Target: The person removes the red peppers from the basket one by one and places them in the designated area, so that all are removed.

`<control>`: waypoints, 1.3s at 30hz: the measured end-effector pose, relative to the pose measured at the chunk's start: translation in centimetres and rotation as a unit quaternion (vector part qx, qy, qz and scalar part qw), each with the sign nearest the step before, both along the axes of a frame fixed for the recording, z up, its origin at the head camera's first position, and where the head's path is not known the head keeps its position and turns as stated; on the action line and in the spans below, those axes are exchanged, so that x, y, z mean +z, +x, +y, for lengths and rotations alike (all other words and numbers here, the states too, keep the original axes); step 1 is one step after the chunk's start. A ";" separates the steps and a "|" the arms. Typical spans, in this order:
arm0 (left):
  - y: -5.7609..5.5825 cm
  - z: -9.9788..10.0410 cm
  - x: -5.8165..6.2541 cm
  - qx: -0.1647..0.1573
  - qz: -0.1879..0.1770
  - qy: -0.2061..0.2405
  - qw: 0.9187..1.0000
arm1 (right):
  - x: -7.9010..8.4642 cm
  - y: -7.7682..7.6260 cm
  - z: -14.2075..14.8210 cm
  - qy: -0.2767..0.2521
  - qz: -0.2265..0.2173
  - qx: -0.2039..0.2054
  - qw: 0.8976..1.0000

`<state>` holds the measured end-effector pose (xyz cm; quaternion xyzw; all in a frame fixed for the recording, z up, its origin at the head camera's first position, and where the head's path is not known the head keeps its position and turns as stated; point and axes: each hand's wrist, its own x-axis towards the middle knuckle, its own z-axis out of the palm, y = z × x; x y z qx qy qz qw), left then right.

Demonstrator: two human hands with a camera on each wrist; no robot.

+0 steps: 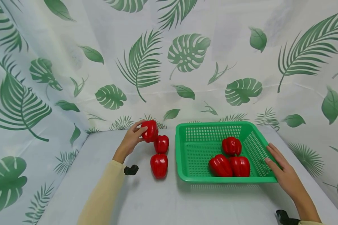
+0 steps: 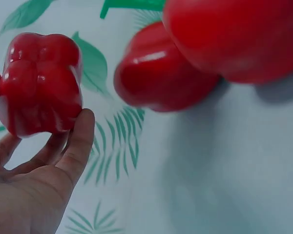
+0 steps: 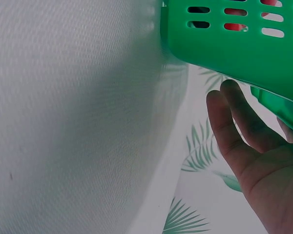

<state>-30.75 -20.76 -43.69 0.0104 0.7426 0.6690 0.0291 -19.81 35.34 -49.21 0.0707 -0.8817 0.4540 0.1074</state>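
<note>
In the head view my left hand (image 1: 130, 140) holds a red bell pepper (image 1: 150, 131) up off the table, its fingers and thumb around the sides; the left wrist view shows the same pepper (image 2: 39, 85) at the fingertips. Just below it, a second bell pepper (image 1: 161, 144) and a third (image 1: 159, 166) sit on the table in a column. My right hand (image 1: 283, 170) grips the right rim of a green plastic basket (image 1: 183, 179), thumb over the edge and fingers outside. Inside the basket, toward its right, lie three more red bell peppers (image 1: 232, 146).
A white cloth covers the table (image 1: 202, 206). Behind and at both sides hangs a white curtain (image 1: 155, 109) with green leaf prints. A black strap piece (image 1: 131, 170) shows at the left wrist, another (image 1: 285, 217) at the right.
</note>
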 end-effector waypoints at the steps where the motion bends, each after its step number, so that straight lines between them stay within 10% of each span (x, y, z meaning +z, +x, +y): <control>1: 0.0 -0.3 -0.2 0.006 -0.004 0.001 1.000 | 0.0 0.0 0.0 -0.001 -0.001 0.000 1.000; 17: 0.5 -3.3 -4.5 0.054 -0.069 -0.023 0.996 | 0.2 0.0 0.0 0.001 -0.014 -0.005 1.000; 39: 0.4 -2.6 -6.7 0.039 -0.073 -0.030 0.996 | 0.3 0.1 -0.3 0.004 -0.009 -0.008 1.000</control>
